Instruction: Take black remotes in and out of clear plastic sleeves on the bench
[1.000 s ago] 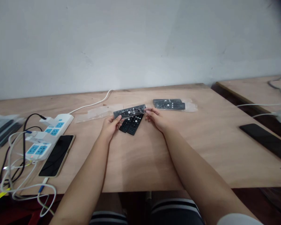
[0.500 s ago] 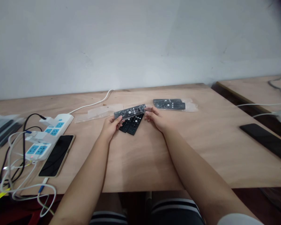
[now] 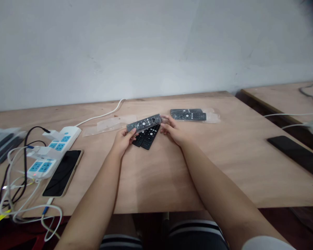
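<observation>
Over the near edge of the desk [image 3: 159, 187], the left forearm [image 3: 94, 194] and right forearm [image 3: 214, 187] slant inward, leading to hands set apart toward the desk's middle. Between the near edge and the hands lie two bare remotes [image 3: 150, 139], side by side, long axes running from near left to far right, their far ends passing behind the sleeved remote [image 3: 146, 122] in view. That one, in clear film, spans the gap between the hands: its long axis runs nearly along the far edge, right end a little farther away. The left hand [image 3: 122, 139] pinches its left end, thumb on top, fingers curled below. The right hand [image 3: 172, 130] is at its right end, wrist bent inward, fingers bent and nearly together by the film; whether they grip it I cannot tell. Farther back, nearer the far edge, a flat clear sleeve [image 3: 106, 126] lies to the left, and two more wrapped remotes [image 3: 189, 116] lie to the right.
</observation>
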### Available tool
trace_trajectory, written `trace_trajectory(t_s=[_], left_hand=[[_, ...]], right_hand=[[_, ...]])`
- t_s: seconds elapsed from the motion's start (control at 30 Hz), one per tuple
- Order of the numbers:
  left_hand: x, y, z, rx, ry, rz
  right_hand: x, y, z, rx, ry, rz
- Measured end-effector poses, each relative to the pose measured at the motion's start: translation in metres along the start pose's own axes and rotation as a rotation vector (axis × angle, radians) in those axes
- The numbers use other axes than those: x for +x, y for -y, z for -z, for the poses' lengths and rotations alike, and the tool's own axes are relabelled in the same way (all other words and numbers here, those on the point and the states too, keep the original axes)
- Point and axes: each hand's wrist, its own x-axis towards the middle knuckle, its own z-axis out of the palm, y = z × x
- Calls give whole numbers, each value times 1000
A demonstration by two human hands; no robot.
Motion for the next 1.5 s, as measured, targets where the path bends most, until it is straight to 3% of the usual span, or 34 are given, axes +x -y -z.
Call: trace_trajectory(t_s=[0.53, 0.93, 1.33, 1.5], left_hand=[[3, 7, 3, 105, 23, -23], [0, 0, 1, 48, 10, -3], [-1, -3, 1, -40, 8, 7], [1, -2, 4, -110, 2, 7]], right_hand=[[1, 0, -1, -19, -26, 21], [5, -4, 4, 132, -69, -84], [4, -1, 5, 139, -29, -90], [3, 0, 6, 155, 52, -117]])
